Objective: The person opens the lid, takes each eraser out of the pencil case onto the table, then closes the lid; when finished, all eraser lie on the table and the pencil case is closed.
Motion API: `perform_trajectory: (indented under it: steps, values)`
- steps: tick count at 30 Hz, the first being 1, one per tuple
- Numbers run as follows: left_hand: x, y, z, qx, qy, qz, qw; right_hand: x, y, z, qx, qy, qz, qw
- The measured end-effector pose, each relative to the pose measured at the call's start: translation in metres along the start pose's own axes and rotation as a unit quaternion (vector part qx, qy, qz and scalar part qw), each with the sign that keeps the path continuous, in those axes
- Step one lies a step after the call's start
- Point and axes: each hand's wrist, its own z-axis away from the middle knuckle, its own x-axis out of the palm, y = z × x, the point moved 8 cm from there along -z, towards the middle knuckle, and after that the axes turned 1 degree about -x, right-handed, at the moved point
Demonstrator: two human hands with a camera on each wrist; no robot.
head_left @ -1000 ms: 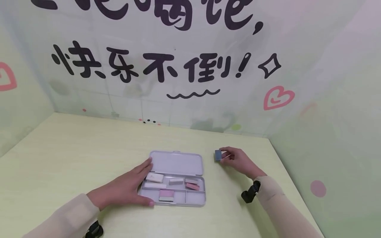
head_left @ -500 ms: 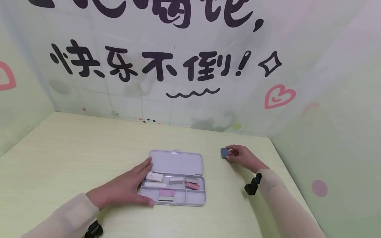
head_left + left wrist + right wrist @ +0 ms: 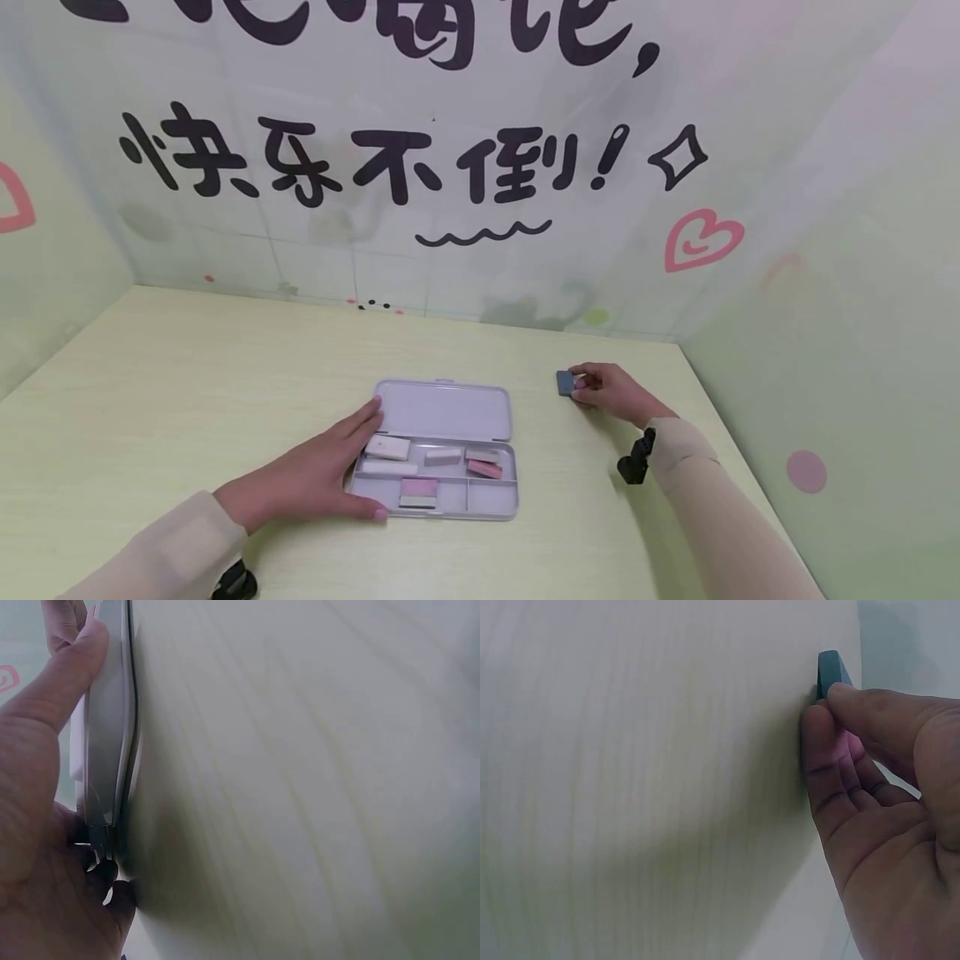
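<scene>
Little pressure is likely sufficing, right fingers (image 3: 825, 754) pinching the blue block (image 3: 565, 383) between them, wide left fingers (image 3: 360, 419) touching the case (image 3: 442, 412).

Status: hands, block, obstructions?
Left hand against left side of open case. Right hand pinches blue block, right of case. Nothing visible between block and case.

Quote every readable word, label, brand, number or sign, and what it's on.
"快乐不倒!": back wall.
Upper line, same wall: cut off by frame top, not fully readable.
Case, blue-grey block: no readable text.
White block in case: any mark too small to read.
</scene>
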Motion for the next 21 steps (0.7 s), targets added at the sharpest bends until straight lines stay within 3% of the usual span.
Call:
perform_trajectory:
  steps: [16,21]
  values:
    - [0.0005,-0.0025,0.0036,0.000,0.006,0.000,1.0000,0.0042,-0.0036,-0.0015,-0.017,0.007,0.027,0.9995]
    - [0.0009,-0.0025,0.0025,0.004,0.006,-0.002,1.0000,-0.0023,-0.0031,0.0035,-0.002,0.000,0.039,0.9992]
